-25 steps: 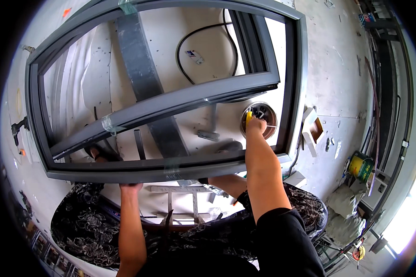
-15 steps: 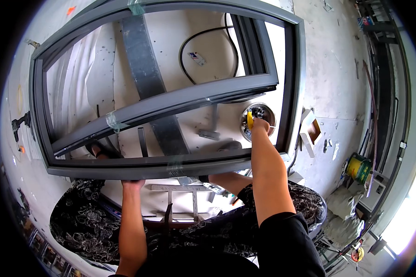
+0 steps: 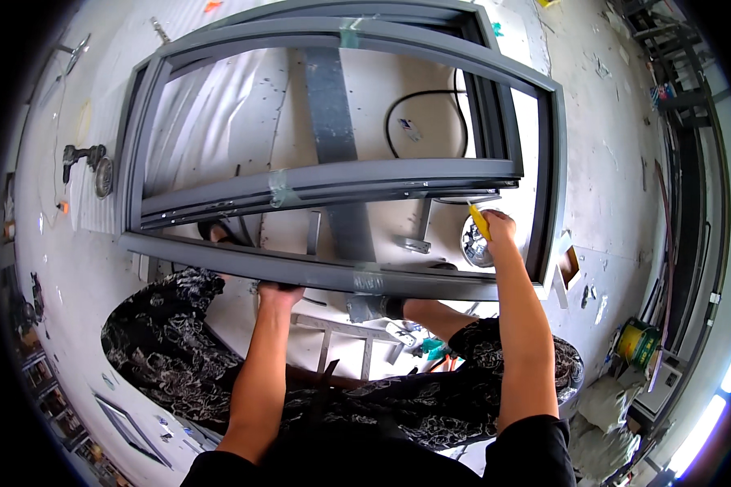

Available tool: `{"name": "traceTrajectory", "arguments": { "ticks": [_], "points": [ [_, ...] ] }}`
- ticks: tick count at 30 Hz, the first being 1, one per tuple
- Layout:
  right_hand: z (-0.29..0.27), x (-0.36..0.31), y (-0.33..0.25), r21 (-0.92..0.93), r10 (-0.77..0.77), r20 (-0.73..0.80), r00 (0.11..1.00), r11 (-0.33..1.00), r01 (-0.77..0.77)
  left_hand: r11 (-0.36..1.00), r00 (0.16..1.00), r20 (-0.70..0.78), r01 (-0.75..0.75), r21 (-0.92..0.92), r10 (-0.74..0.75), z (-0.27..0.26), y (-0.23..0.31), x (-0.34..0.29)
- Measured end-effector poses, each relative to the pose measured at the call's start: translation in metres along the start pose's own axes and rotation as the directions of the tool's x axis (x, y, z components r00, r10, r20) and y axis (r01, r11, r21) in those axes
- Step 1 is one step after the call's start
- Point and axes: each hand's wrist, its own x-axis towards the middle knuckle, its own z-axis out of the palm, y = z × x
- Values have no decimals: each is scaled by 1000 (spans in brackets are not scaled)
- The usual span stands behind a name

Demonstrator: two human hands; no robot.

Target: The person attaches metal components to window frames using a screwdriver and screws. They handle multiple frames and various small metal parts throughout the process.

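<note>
My right hand (image 3: 501, 228) is closed around a slim yellow tool (image 3: 480, 220) with a thin tip; its exact kind is unclear. The tip points up and away, toward the end of the inner grey rail (image 3: 414, 170). Below the hand is a round metal bowl (image 3: 470, 252), partly covered by it. A large grey window frame (image 3: 219, 258) is in front of me, its near bar passing over my left hand (image 3: 280, 292). That hand grips the bar from beneath, its fingers hidden. Clear green tape (image 3: 281, 188) is wrapped around the inner rail.
A second grey frame (image 3: 503, 122) lies beneath the first. A black cable (image 3: 391, 122) loops on the floor. At left is a cordless drill (image 3: 80, 158) beside a disc. An open white box (image 3: 568, 264) and a green-yellow tub (image 3: 638, 341) stand at right. Metal brackets (image 3: 341, 326) lie between my legs.
My right hand has come up from inside the bowl with the yellow tool, whose tip now points toward the inner rail. The view has shifted left. My left hand still holds the near bar.
</note>
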Motion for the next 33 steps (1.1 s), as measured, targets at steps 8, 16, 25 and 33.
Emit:
{"name": "traceTrajectory", "arguments": {
  "ticks": [8, 16, 25, 33],
  "points": [
    [7, -123, -103, -65, -349, 80, 934, 933, 354, 968, 995, 81, 72, -241, -54, 13, -7, 2],
    [-7, -196, -108, -20, -417, 44, 908, 908, 418, 975, 1000, 0, -11, -220, 12, 49, -28, -6],
    [32, -272, -101, 84, -377, 211, 902, 926, 368, 989, 996, 86, 6, -148, 7, 27, -31, 23],
    [68, -347, -85, 50, -297, 440, 847, 950, 308, 985, 947, 282, 171, -26, -157, -26, 10, 54]
  ]
}}
